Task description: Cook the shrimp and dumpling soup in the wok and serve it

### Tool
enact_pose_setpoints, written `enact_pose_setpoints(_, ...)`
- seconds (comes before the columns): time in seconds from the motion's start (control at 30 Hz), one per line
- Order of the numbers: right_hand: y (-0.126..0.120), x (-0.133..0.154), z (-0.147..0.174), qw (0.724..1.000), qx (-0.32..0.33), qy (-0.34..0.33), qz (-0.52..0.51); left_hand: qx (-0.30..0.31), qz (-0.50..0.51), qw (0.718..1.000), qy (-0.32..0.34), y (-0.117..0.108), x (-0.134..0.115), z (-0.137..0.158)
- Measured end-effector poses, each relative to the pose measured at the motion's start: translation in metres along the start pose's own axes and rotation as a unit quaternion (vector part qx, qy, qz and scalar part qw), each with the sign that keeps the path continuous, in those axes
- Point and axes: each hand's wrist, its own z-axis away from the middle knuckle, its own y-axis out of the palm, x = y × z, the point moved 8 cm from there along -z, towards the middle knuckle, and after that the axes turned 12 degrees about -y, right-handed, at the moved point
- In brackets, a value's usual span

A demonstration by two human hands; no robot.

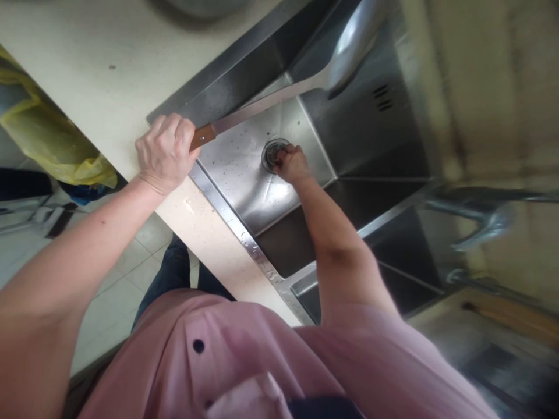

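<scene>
My left hand (165, 152) is closed round the wooden handle of a long metal wok spatula (271, 106), at the counter's edge by the sink's corner. The spatula slants up over the basin, and its broad, shiny head is partly cut off at the top of the view. Down in the steel sink (236, 169), my right hand (292, 163) has its fingers pinched at the rim of the drain strainer (275, 153). The fingertips partly cover the strainer; whether it is lifted from the drain I cannot tell. Small dark bits and water drops dot the basin floor.
A second basin (402, 262) adjoins on the right, with a blurred metal faucet (480, 224) by the wall. Pale countertop (87, 75) borders the sink. A yellow plastic bag (48, 128) hangs below the counter at left. Part of a round metal vessel (207, 4) shows at the top.
</scene>
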Motion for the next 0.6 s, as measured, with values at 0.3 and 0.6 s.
enact_pose_setpoints(0.3, 0.012, 0.007, 0.016, 1.0, 0.003, 0.017, -0.011, 0.025, 0.047, 0.998, -0.024, -0.003, -0.002, -0.001)
enact_pose_setpoints(0.6, 0.011, 0.008, 0.024, 0.997, -0.002, 0.06, -0.04, 0.031, -0.003, 0.999, -0.032, -0.001, -0.001, -0.002)
